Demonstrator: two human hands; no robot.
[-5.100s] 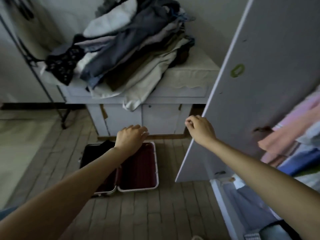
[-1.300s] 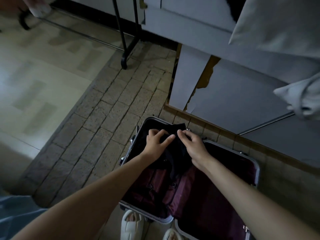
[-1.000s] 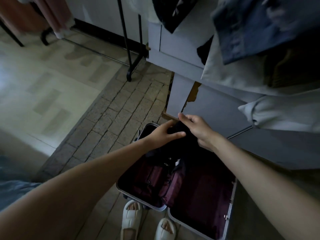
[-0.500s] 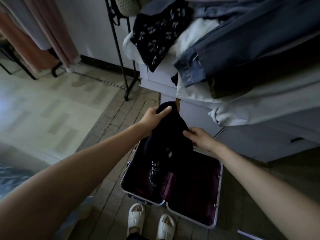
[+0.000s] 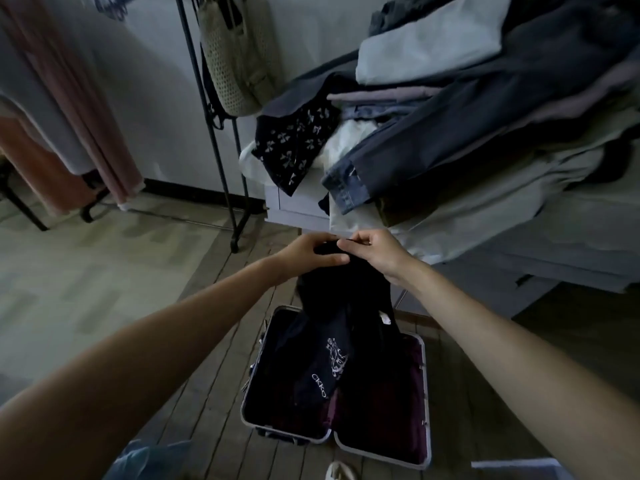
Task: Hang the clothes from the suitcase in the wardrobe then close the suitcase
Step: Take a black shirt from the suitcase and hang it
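Note:
An open suitcase (image 5: 425, 393) with a silver rim and dark red lining lies flat on the brick floor below me. A black garment (image 5: 332, 327) with white print hangs over it, lifted by its top edge. My left hand (image 5: 308, 252) and my right hand (image 5: 377, 252) both pinch that top edge, close together, above the suitcase's far end. The garment's lower part still drapes into the left half of the suitcase. The wardrobe is out of view.
A white cabinet (image 5: 298, 206) behind the suitcase carries a big heap of clothes (image 5: 467, 109). A black garment rack (image 5: 221, 140) with a woven bag (image 5: 232, 64) stands at the left, pink fabric (image 5: 65, 133) beyond it. One pale slipper (image 5: 339, 471) shows at the bottom.
Both hands have raised the black garment higher out of the suitcase and come closer together on its top edge. My view has tilted up, showing more of the heap and rack.

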